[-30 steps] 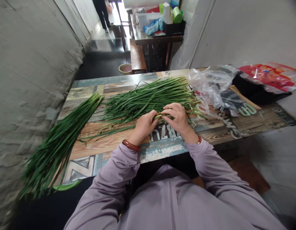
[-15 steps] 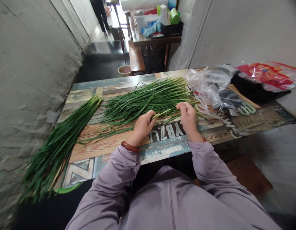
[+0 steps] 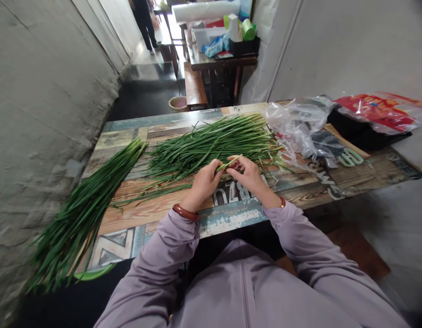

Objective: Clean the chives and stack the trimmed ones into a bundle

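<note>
My left hand [image 3: 206,182] is closed around a garlic chive [image 3: 233,161], whose pale end points right. Thumb and fingers of my right hand [image 3: 249,176] pinch the same chive, close against the left fingertips. Just beyond both hands lies a large spread pile of garlic chives [image 3: 211,146], pale ends to the right. On the table's left side rests a neater bundle of chives [image 3: 91,200], its leaves hanging over the edge. A few loose chives [image 3: 163,191] lie left of my left hand.
The patterned table [image 3: 183,209] carries a crumpled clear plastic bag [image 3: 296,120], scissors with pale green handles [image 3: 350,157] and a red plastic package [image 3: 376,111] at right. Beyond stand a bench [image 3: 194,86], a basket [image 3: 178,104] and a second table [image 3: 224,62]. A person [image 3: 144,23] stands far back.
My right hand has moved left from the pile's pale ends to the chive in my left hand, and its fingers now meet it. The left hand has barely moved.
</note>
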The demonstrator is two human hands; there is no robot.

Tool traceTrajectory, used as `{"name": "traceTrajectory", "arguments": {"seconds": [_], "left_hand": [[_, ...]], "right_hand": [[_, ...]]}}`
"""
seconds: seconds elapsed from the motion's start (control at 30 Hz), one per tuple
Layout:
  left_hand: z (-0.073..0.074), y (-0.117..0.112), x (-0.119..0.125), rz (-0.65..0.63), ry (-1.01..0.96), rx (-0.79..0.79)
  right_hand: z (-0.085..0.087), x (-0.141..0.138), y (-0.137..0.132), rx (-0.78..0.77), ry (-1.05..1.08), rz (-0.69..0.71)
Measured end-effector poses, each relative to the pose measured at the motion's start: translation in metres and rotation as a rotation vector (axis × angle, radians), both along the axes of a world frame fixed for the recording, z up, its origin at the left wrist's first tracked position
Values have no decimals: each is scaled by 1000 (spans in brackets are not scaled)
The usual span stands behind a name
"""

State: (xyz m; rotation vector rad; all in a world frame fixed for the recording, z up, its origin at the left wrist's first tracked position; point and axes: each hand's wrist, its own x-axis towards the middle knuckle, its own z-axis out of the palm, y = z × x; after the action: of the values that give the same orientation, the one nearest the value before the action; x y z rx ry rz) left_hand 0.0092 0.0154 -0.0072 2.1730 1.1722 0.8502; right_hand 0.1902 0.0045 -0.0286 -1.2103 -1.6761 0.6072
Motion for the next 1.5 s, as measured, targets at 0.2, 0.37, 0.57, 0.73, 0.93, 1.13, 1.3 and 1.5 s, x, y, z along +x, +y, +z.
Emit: {"name": "traceTrajectory", "arguments": {"seconds": [0.2,0.37,0.57,0.73,0.93,1.13,1.3,1.5], "left_hand": [[0,1,1,-22,9,-4],[1,0,1,-29,16,-4],[2,-1,0,-27,36,-15],[4,-1,-3,45,172,26],[6,-4,-4,66,333,74],[6,-5,-3,53,346,90],[5,-5,-3,64,373,101],[6,-5,-4,64,390,107]], "right_hand": [[2,1,0,10,31,94],[3,2,0,-59,54,61],[-4,0,4,-193,330,98],[-1,8,5,-169,491,-41],[-2,18,5,-131,440,-120],[-3,17,6,-163,440,-120],[-1,16,3,-158,431,-118],[-1,17,2,-81,319,-158]]}}
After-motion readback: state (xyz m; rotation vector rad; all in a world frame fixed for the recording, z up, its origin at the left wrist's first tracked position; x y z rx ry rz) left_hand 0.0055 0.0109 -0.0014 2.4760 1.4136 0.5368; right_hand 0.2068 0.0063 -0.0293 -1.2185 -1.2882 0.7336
